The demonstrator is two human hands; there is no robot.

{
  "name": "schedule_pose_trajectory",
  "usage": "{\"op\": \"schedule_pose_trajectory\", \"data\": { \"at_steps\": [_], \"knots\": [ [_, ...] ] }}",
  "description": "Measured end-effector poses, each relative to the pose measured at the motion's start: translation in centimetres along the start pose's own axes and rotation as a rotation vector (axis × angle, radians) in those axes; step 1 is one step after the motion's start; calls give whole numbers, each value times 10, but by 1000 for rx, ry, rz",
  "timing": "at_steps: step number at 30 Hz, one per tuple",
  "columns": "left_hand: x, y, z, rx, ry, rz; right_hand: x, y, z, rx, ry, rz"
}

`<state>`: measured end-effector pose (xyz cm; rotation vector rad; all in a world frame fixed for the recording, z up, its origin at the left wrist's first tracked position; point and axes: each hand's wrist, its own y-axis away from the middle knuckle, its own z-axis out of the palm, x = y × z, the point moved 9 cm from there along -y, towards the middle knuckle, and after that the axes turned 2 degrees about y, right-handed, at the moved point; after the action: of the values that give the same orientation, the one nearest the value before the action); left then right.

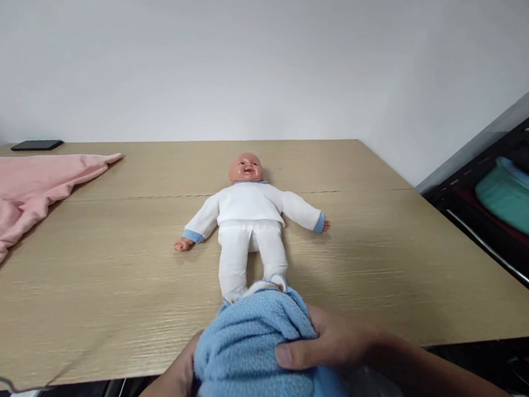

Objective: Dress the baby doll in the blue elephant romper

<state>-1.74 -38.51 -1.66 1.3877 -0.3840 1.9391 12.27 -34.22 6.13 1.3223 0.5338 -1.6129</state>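
Near tabletop [392, 261] edge, middle: left hand [166, 395] and right hand [335, 344] both clenched on bunched blue fleece cloth [253, 343], one each side, right thumb lying across top. Cloth covers feet of baby doll [250, 215], touching its legs. Doll lies face up mid-tabletop, arms spread, white suit with blue cuffs, head toward far edge. Left edge: pink blanket [16, 197], crumpled. Far left corner: dark phone [37, 145], flat. Beyond right edge: black rack [477, 168] holding teal bundle [522, 205].

The doll [250, 225] lies on the table [392, 261], feet under a cloth [255, 343]. A blanket [7, 198] lies left, a phone [37, 145] behind.
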Motion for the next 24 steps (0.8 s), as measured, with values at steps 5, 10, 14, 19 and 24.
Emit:
{"op": "schedule_pose_trajectory", "data": {
  "at_steps": [5, 10, 14, 19, 24],
  "knots": [
    [14, 4, 6, 170, 30, -9, -12, -5, 8, 89, 94, -33],
    [24, 8, -7, 523, -309, -137, -13, 9, -16, 631, 589, -44],
    [28, 8, -9, 571, -364, -156, -13, 8, -16, 695, 995, 120],
    [33, 8, -16, 642, -818, -112, -5, -12, -6, 489, 1152, 328],
    [28, 4, -20, 679, -1194, 9, 0, -21, -5, 470, 1165, 362]
  ]
}}
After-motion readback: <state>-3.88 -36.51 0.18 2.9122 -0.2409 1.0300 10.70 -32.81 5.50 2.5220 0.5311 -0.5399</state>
